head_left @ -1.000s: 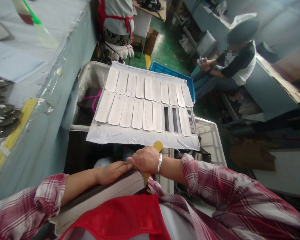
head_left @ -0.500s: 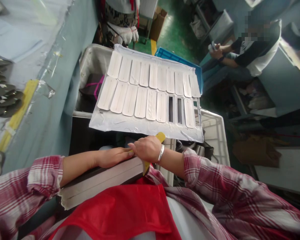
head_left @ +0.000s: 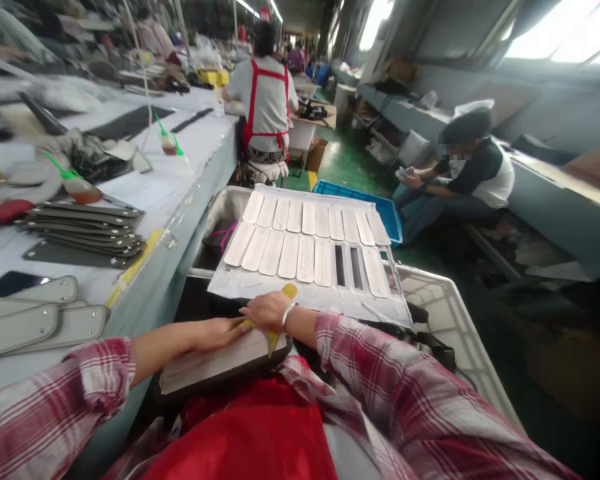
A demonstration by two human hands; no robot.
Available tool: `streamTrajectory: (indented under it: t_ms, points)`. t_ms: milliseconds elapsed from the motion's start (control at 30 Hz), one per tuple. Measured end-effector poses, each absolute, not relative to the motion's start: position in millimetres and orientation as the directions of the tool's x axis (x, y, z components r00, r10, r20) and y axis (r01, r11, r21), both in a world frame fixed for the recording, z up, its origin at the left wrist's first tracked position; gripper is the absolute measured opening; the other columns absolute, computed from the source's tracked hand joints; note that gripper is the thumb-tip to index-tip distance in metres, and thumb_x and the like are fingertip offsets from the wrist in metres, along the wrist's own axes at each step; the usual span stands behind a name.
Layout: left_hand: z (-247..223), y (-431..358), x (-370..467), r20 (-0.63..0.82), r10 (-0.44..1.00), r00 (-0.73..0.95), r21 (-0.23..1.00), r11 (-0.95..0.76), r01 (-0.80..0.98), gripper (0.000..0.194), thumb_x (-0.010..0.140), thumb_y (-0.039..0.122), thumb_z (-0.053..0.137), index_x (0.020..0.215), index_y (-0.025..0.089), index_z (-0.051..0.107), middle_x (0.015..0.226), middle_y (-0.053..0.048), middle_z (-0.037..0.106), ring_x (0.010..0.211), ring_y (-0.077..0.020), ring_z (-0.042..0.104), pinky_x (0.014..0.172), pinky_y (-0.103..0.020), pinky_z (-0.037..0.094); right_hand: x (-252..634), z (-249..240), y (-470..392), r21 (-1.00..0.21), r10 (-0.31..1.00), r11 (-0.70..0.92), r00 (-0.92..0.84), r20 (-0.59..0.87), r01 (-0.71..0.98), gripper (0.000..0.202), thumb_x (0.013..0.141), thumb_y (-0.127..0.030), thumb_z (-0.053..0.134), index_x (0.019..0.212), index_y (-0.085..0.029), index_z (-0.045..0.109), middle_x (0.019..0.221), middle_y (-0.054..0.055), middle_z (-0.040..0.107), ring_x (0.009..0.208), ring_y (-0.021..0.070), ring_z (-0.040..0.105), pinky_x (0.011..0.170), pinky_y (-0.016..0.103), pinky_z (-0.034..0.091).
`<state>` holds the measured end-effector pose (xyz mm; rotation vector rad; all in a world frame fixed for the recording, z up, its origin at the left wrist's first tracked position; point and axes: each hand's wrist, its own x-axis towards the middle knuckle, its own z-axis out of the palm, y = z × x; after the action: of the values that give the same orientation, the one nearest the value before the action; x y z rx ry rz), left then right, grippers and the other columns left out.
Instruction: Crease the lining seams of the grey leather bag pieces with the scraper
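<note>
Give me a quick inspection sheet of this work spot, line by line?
Surface: long pale worktable at left.
Job's things: grey flat board on the lap; yellow flat tool; white sheet of oblong pads over white crates.
Clutter: stacked dark pieces, green-capped bottles.
Hands: left hand flat on the board; right hand shut on the tool.
Cables: nothing seen.
Surroundings: red-strapped person standing, another person seated.

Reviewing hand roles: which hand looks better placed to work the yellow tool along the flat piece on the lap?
Probably right: the right hand grips the yellow tool, while the left hand lies flat on the flat piece.
</note>
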<state>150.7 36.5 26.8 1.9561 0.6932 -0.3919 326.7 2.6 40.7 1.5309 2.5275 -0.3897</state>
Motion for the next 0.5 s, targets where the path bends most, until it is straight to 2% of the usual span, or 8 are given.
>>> streamTrajectory:
  t_ms: [67, 133, 200, 267, 367, 500]
  points:
    - [35.0, 35.8, 146.2, -0.515, 0.313, 0.798, 0.712, -0.364, 0.601, 0.066, 0.086, 0.061, 0.025, 0.131, 0.016, 0.041, 0.132, -0.011, 0.047, 0.12, -0.0242, 0.045, 0.102, -0.034, 0.029, 337.6, 47.3, 1.7, -0.088, 0.856, 0.417, -0.424, -0.297, 0.905, 0.038, 0.092, -0.044, 0.031, 0.092, -0.022, 0.063, 0.087, 0.005, 0.067, 0.083, 0.019, 0.063, 0.066, 0.028, 0.047]
    - [41.6, 36.2, 142.3, -0.489, 0.359, 0.795, 0.715, -0.357, 0.601, 0.066, 0.086, 0.06, 0.022, 0.13, 0.015, 0.042, 0.139, -0.01, 0.038, 0.127, -0.0232, 0.036, 0.106, -0.035, 0.022, 357.7, 52.8, -3.2, -0.008, 0.896, 0.368, -0.357, -0.265, 0.93, 0.033, 0.093, -0.039, 0.034, 0.107, -0.021, 0.058, 0.089, 0.007, 0.066, 0.08, 0.0191, 0.062, 0.064, 0.028, 0.047]
    - [45.3, 36.6, 141.3, -0.471, 0.429, 0.771, 0.703, -0.346, 0.622, 0.067, 0.087, 0.057, 0.021, 0.13, 0.01, 0.041, 0.14, -0.012, 0.035, 0.129, -0.023, 0.031, 0.108, -0.036, 0.018, 381.5, 55.8, -11.9, 0.068, 0.932, 0.3, -0.277, -0.235, 0.951, 0.034, 0.093, -0.033, 0.034, 0.122, -0.019, 0.048, 0.089, 0.008, 0.065, 0.076, 0.0189, 0.062, 0.061, 0.028, 0.046]
    - [45.6, 36.4, 145.3, -0.449, 0.469, 0.761, 0.702, -0.342, 0.625, 0.064, 0.087, 0.054, 0.024, 0.13, 0.009, 0.04, 0.136, -0.014, 0.041, 0.127, -0.023, 0.035, 0.107, -0.037, 0.02, 401.1, 55.5, -22.7, 0.116, 0.946, 0.244, -0.21, -0.246, 0.963, 0.036, 0.093, -0.029, 0.036, 0.127, -0.017, 0.043, 0.086, 0.009, 0.064, 0.073, 0.0178, 0.061, 0.06, 0.027, 0.046]
    - [40.6, 34.8, 161.2, -0.4, 0.473, 0.785, 0.726, -0.36, 0.586, 0.055, 0.087, 0.049, 0.029, 0.124, 0.012, 0.047, 0.129, -0.012, 0.05, 0.12, -0.0225, 0.043, 0.104, -0.035, 0.025, 411.2, 50.9, -37.8, 0.14, 0.943, 0.238, -0.195, -0.27, 0.961, 0.036, 0.093, -0.027, 0.037, 0.128, -0.018, 0.042, 0.083, 0.007, 0.064, 0.07, 0.0161, 0.061, 0.061, 0.025, 0.045]
    - [33.1, 31.1, 188.2, -0.348, 0.48, 0.805, 0.754, -0.367, 0.544, 0.054, 0.09, 0.044, 0.016, 0.116, 0.014, 0.053, 0.119, -0.009, 0.058, 0.108, -0.0203, 0.052, 0.095, -0.03, 0.036, 396.4, 45.8, -45.9, 0.13, 0.93, 0.295, -0.253, -0.268, 0.947, 0.034, 0.094, -0.03, 0.033, 0.126, -0.027, 0.044, 0.086, 0.006, 0.065, 0.075, 0.0174, 0.062, 0.061, 0.027, 0.045]
